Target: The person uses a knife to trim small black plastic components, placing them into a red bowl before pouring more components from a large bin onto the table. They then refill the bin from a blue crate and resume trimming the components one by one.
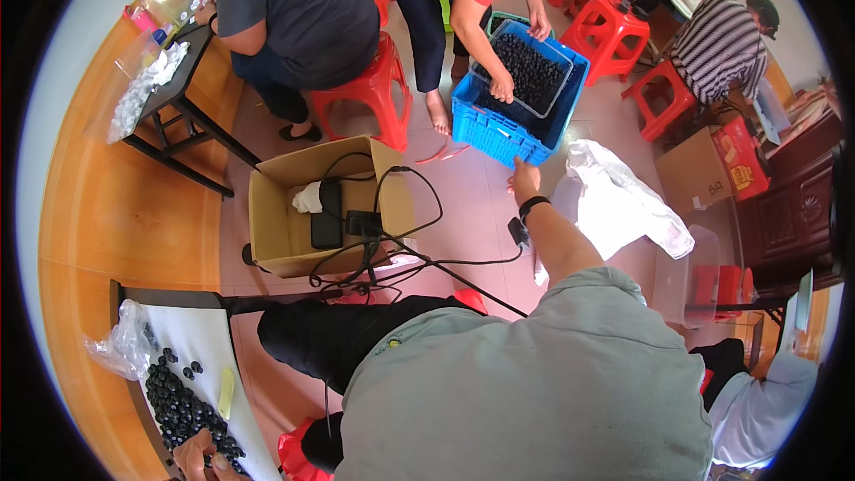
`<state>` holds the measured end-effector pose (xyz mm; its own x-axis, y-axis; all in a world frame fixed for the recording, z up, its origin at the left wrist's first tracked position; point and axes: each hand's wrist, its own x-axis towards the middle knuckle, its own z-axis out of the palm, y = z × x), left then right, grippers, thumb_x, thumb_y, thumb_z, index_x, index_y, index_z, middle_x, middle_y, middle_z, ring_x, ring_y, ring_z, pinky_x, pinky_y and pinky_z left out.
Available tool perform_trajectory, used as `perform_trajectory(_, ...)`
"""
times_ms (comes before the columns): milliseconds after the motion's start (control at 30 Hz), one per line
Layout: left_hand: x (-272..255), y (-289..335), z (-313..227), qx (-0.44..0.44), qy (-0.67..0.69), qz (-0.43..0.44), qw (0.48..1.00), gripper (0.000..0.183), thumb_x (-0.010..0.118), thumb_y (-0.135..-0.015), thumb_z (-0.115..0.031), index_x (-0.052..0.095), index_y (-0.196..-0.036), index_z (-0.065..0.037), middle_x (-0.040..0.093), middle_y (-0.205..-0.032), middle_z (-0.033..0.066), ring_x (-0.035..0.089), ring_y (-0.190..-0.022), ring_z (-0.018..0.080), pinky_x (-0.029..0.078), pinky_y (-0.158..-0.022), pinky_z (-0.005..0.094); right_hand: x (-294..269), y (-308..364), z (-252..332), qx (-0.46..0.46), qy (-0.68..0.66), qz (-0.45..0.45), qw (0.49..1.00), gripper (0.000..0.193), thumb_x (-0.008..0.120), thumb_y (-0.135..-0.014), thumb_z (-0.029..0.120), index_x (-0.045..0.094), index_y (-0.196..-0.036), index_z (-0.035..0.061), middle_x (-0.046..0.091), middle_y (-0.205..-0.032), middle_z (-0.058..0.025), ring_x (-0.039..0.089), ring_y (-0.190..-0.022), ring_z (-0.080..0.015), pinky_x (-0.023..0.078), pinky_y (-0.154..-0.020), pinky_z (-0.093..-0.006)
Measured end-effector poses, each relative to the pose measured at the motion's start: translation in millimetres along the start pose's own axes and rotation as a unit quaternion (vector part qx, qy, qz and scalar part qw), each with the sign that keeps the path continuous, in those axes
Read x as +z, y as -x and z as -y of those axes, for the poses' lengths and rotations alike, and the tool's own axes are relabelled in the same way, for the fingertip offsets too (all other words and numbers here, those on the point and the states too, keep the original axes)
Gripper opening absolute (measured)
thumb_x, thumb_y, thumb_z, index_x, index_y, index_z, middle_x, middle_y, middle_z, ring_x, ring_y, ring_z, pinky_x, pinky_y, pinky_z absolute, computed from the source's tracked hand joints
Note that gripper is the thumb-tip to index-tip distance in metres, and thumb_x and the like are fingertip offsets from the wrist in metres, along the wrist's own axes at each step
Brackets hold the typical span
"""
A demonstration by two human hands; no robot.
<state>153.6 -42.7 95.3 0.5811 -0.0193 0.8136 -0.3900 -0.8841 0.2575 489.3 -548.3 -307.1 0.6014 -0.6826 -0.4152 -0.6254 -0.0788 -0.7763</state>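
My right hand (525, 180), with a black band on its wrist, reaches out to the near lower corner of a blue plastic crate (495, 131). Its fingers are bent against the crate's edge. Inside the crate sits a clear tub of many small black round pieces (532, 69); a co-worker in a red top has both hands at the tub. At the lower left, my left hand (203, 458) is partly cut off by the picture's edge. Its fingers are pinched around a small black piece, beside a heap of black round pieces (181, 403) on a white-topped table (209, 336).
An open cardboard box (270, 224) holds black adapters, with tangled cables (378, 254) beside it. A white bag (614, 200) lies on the floor. Red stools (383, 93) and seated people surround the crate. A clear plastic bag (129, 338) and a pale green strip (226, 392) rest on the table.
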Motion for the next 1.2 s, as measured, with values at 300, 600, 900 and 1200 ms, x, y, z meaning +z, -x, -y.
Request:
perform_trajectory(300,12.9,-24.7,-7.0,0.007,0.068,0.051,0.996,0.022,0.065,-0.092,-0.004,0.062,-0.106,0.013,0.068,-0.089,0.0247,0.062,-0.07,0.0277,0.051,-0.059,0.0327,-54.3,-27.0,59.4,-0.062,-0.118,-0.053,0.99,0.059,0.054,-0.092,0.054,0.059,-0.102,-0.004,0.063,-0.075,-0.0173,0.059,-0.052,-0.0254,0.051,-0.047,-0.0348)
perform_trajectory(600,47.5,-46.1,-25.2,-0.235,0.3,0.162,0.91,0.066,0.072,-0.08,-0.022,0.049,-0.135,0.006,0.063,-0.114,0.0254,0.062,-0.102,0.0302,0.051,-0.078,0.0336,-37.1,-25.0,67.8,0.039,-0.269,0.047,0.961,0.086,0.041,-0.09,0.073,0.053,-0.131,-0.0017,0.065,-0.109,-0.0269,0.067,-0.071,-0.0343,0.052,-0.045,-0.0332)
perform_trajectory(900,176.6,-74.7,-29.2,-0.362,0.432,0.249,0.787,0.065,0.073,-0.075,-0.003,0.051,-0.135,0.002,0.061,-0.123,0.018,0.058,-0.11,0.0242,0.049,-0.087,0.0345,-17.6,-35.4,94.5,0.033,-0.413,0.199,0.888,0.089,0.032,-0.091,0.075,0.037,-0.148,0.0059,0.047,-0.143,-0.0232,0.057,-0.114,-0.0427,0.054,-0.072,-0.0375)
perform_trajectory(1200,282.2,-90.9,-12.1,-0.452,0.407,0.299,0.735,0.059,0.066,-0.089,-0.018,0.044,-0.141,0.002,0.058,-0.125,0.0145,0.057,-0.111,0.0201,0.052,-0.084,0.0325,57.5,-121.6,81.3,-0.212,-0.479,0.3,0.798,0.063,0.038,-0.098,0.057,0.05,-0.136,0.0079,0.051,-0.142,-0.0137,0.048,-0.127,-0.0361,0.036,-0.106,-0.0445)
